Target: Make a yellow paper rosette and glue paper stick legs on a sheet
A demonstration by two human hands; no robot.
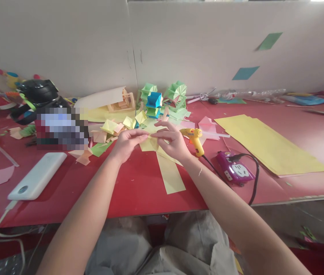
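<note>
Between my two hands is a small piece of yellow paper (149, 144), pinched at its upper edge. My left hand (129, 143) closes thumb and fingers on its left side. My right hand (171, 141) grips the other side, with some fingers raised. Below my right hand a pale yellow paper strip (171, 177) lies on the red table. Just beyond my hands are folded yellow paper pieces (129, 122) and a blue folded paper shape (154, 104). Green folded paper shapes (176, 91) stand behind them.
Right of my hands lies a yellow glue gun (196, 141), its cord running near a purple power socket (233, 170). Yellow paper sheets (267, 143) are stacked farther right. At left are a white power bank (37, 177) and a black bottle (39, 93). A white partition (193, 42) stands behind.
</note>
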